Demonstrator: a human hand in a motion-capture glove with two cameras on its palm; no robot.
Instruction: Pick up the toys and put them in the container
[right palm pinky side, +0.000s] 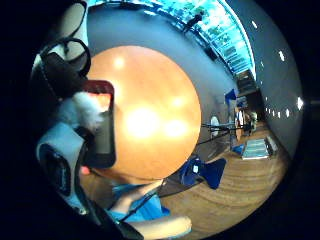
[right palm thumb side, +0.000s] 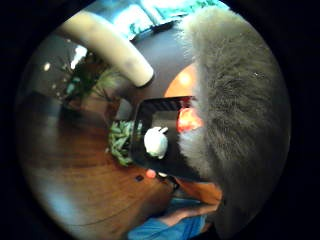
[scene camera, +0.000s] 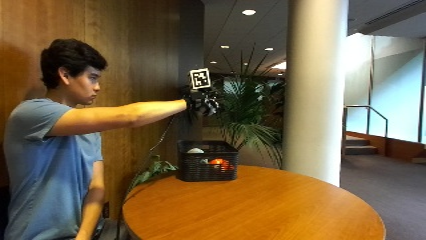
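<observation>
Above the black basket (scene camera: 206, 167), which stands on the round wooden table (scene camera: 266, 210) near its edge, the person's gloved right hand (scene camera: 204, 104) is held out at arm's length. Its fingers are curled round a grey furry toy (right palm thumb side: 235, 120), which fills much of the thumb-side view. Inside the basket lie a white toy (right palm thumb side: 156, 142) and an orange toy (scene camera: 217, 162).

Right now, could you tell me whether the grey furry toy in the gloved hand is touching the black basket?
Apart. The outside view shows the hand holding the grey furry toy well above the black basket, with open air between them.
</observation>
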